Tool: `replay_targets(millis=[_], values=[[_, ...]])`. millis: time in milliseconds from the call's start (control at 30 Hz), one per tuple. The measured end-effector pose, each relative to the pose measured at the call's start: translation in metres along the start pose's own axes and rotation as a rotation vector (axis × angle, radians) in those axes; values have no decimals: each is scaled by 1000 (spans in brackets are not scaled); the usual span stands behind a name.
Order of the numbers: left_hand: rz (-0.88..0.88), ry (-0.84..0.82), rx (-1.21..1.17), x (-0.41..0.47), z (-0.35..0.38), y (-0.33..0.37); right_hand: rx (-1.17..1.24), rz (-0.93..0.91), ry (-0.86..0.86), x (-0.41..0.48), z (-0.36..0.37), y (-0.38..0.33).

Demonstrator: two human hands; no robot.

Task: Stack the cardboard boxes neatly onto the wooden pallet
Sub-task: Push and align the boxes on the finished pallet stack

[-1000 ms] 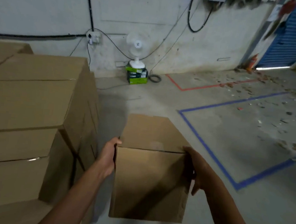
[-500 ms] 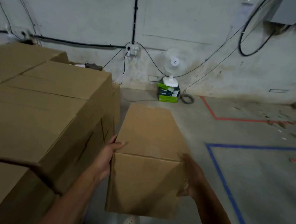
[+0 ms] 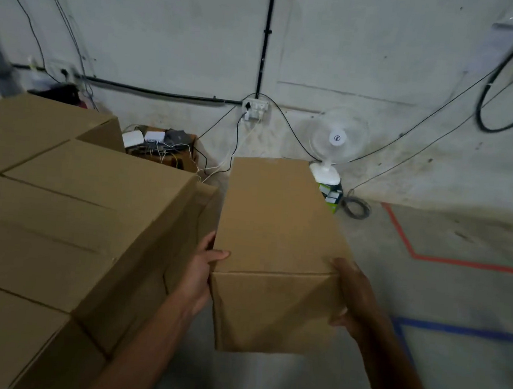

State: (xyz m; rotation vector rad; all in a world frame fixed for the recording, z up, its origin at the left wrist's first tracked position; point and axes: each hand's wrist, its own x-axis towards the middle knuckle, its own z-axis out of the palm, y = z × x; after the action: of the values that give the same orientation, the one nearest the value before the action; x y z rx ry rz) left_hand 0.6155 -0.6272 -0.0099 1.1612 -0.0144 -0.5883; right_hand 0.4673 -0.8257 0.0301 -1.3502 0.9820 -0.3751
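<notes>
A cardboard box, held in the air at frame centre, is clamped between both hands: the left hand presses its left side with the thumb hooked over the top edge, and the right hand grips the near right corner. The stacked boxes lie at nine o'clock, just beside it. A white fan stands at one o'clock against the wall.
</notes>
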Motion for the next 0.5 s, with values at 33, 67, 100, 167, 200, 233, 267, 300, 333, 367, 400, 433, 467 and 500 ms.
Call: replay_targets(millis=[33,67,100,167,200,233,267,300,333,367,400,433,467,500], values=[[9,14,-3,19,6,4,1,22,-1,20,7,-10],[16,31,-9,37,11,7,-7,39,-4,42,13,-19],[23,46,-14,56,17,10,-14,49,-16,64,19,-27],[35,81,-25,97,28,13,-19,60,-61,117,29,-38],[46,100,-33,117,34,14,-19,64,-87,143,34,-43],[61,121,-39,138,40,14,-15,64,-110,171,38,-48],[84,138,-42,158,48,15,-8,64,-137,199,43,-52],[107,161,-39,179,56,15,4,64,-160,228,48,-58],[126,185,-34,198,64,16,6,63,-184,255,52,-64],[142,212,-28,215,73,17,-2,57,-209,282,57,-70],[161,234,-22,231,81,20,-10,48,-245,306,61,-78],[180,258,-13,248,89,25,-19,43,-282,331,66,-88],[192,292,-8,263,96,28,-38,47,-314,354,71,-99],[204,323,-10,278,102,33,-55,38,-350,375,78,-112]])
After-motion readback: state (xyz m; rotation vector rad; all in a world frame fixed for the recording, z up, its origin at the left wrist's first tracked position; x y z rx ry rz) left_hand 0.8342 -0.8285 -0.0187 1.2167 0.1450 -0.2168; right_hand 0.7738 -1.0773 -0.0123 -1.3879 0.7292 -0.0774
